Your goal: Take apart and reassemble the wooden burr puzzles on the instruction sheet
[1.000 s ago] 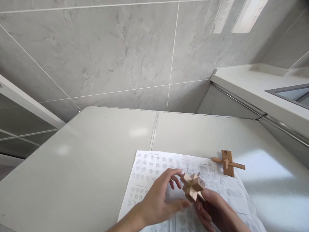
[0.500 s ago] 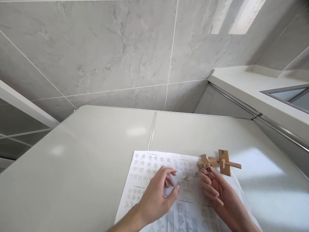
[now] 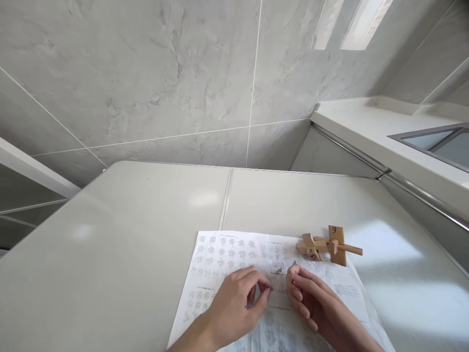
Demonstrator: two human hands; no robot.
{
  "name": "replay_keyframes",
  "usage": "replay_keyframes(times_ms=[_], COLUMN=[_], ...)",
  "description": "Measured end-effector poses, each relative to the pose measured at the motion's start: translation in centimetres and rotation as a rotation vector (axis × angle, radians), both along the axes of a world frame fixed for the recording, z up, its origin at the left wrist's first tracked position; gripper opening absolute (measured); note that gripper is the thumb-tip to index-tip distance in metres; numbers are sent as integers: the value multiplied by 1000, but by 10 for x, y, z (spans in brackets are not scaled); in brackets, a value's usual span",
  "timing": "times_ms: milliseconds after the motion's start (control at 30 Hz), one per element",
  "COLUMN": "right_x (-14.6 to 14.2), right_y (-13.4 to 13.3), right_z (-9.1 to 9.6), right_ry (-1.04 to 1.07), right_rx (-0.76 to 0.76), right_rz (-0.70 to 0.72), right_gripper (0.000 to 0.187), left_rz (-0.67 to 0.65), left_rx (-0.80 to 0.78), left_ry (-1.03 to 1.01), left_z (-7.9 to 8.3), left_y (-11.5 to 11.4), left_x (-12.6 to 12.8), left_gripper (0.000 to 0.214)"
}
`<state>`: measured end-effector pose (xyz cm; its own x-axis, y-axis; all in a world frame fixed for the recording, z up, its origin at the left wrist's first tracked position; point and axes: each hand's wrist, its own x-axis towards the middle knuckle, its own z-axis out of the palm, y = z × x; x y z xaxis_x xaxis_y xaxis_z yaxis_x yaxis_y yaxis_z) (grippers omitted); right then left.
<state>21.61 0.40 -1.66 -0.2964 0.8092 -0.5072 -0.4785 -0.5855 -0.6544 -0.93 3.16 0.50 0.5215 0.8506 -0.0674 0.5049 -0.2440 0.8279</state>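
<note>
My left hand (image 3: 234, 305) hovers over a printed instruction sheet (image 3: 223, 254), its fingers curled and its thumb meeting the index fingertip with nothing between them. To the right, my right hand (image 3: 315, 305) lies over the same sheet, fingers stretched out and empty, the index tip pointing toward the far edge. Just beyond that hand, a small star-shaped wooden puzzle (image 3: 310, 247) rests on the sheet's far right corner. It touches a second wooden puzzle piece (image 3: 339, 243), a flat block crossed by a thin stick. Neither hand touches the wood.
The sheet lies on a pale grey table (image 3: 146, 220) with a seam down its middle. A tiled wall (image 3: 164, 83) rises behind it. A white counter (image 3: 384, 132) with an inset sink stands to the right, and a glass panel is at the far left.
My right hand carried the star puzzle to the right, set it down against the other wooden piece, let go and drew back. My left hand pulled in and curled its fingers.
</note>
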Motion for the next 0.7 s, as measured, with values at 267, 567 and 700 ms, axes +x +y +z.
replay_keyframes(times_ms=[267, 567, 700], right_x=[1, 1, 1], right_y=[6, 7, 8], right_z=[-3, -6, -5], right_ry=[51, 73, 70], right_rx=[-42, -55, -46], right_rz=[-43, -67, -62], right_gripper=[33, 33, 34], left_rz=[-98, -146, -155], left_rx=[274, 373, 371], left_ry=[23, 52, 58], left_z=[-12, -18, -18], left_y=[-4, -3, -3], left_x=[2, 1, 0], left_gripper=[16, 16, 16])
